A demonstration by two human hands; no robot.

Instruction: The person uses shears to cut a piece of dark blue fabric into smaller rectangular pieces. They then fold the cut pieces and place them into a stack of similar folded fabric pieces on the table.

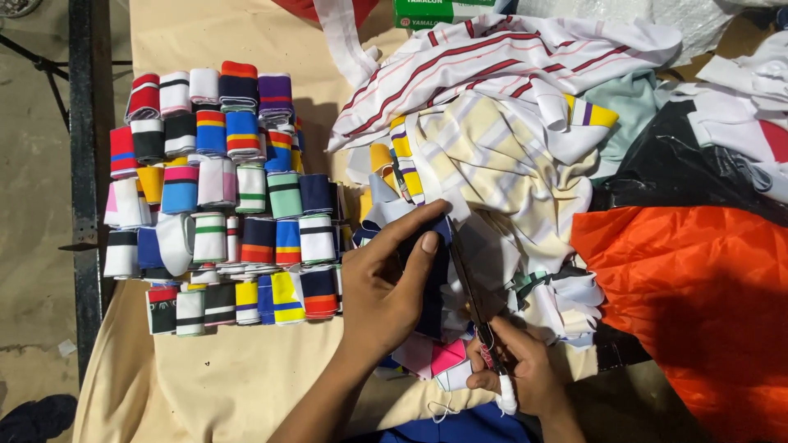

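Cutting at a workbench, a person's left hand (386, 287) pinches a folded navy fabric piece (432, 283) at the near centre, while the right hand (517, 373) is closed around scissors (474, 299), blades running along the piece's right edge. The cloth looks light, limp and likely to slide, best pinched near the cut. Striped folded bands (226, 201) lie stacked to the left.

Two hands, one pair of scissors (476, 299), one orange cloth (698, 303), one green box (435, 11).
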